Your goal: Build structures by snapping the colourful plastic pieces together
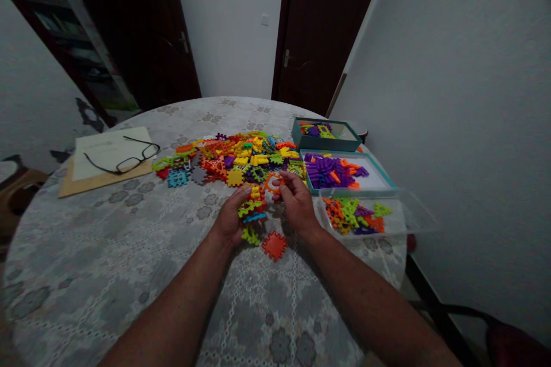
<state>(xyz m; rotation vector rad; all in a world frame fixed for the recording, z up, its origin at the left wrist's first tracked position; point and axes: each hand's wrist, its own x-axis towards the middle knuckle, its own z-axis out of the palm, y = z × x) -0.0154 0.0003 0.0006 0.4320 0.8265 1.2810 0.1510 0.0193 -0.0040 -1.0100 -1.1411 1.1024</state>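
My left hand [231,215] is closed around a group of interlocking toy blocks [253,205] in lime, yellow, blue and orange. Between the thumb and fingers of my right hand [296,202] is an orange building block [274,182] with a toothed edge and an opening in its middle. The two hands are close together, just in front of a large heap of mixed plastic blocks [215,167]. Below them a red-orange square block [274,245] with notched edges lies flat on the tablecloth. My fingers hide part of what each hand holds.
A teal box [326,142] with blocks stands at the back right. Before it are a white tray [373,175] with purple and orange pieces and a clear tray [398,223] with triangular pieces. Glasses [129,164] rest on papers [101,152] at the left of the round table [129,264].
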